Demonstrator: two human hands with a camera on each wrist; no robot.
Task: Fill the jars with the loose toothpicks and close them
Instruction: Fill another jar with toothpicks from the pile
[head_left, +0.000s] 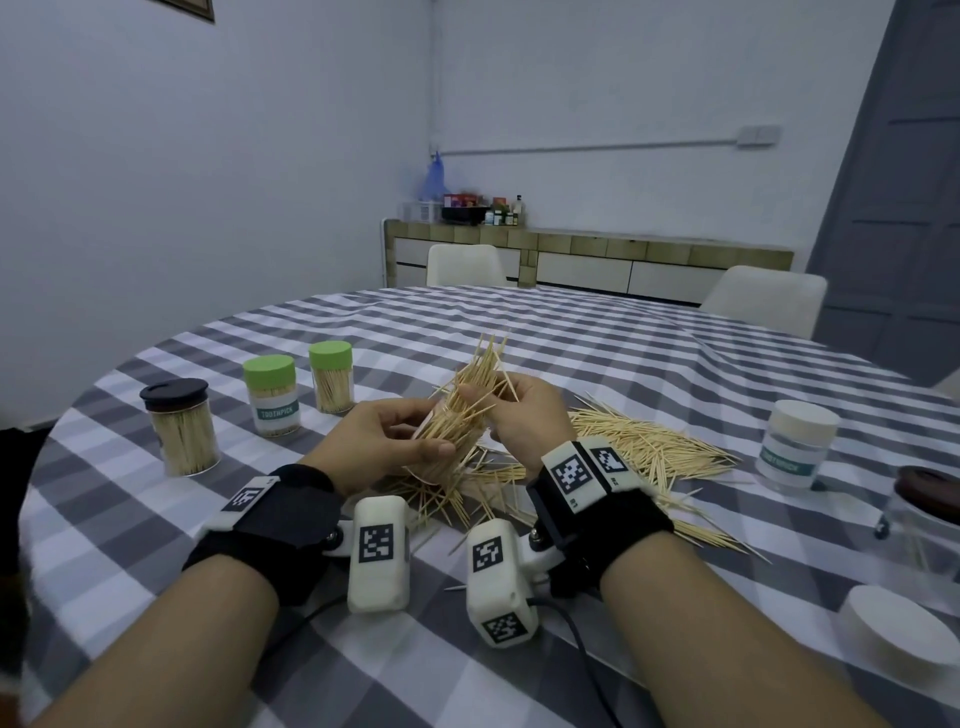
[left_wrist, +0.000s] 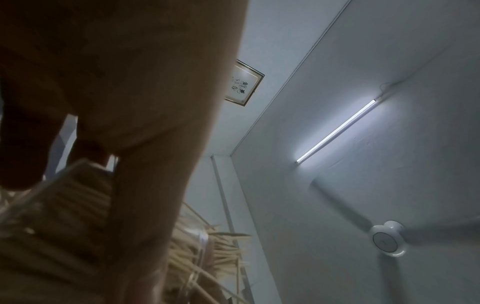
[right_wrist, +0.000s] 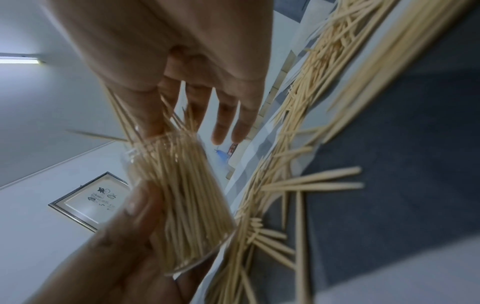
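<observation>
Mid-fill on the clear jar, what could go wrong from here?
1. The left hand holds the clear jar tilted and lidless; toothpicks stick far past its rim and may slide out onto the loose pile.
2. The right hand pinches a splayed bunch; crossed sticks could jam at the mouth.
3. Protruding tips would likely block a lid.

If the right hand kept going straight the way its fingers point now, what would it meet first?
The right hand points left toward the clear jar held by the left hand. Its fingers already touch the toothpick bundle sticking out of the jar mouth, so that bundle comes first; depth beyond is unclear.
</observation>
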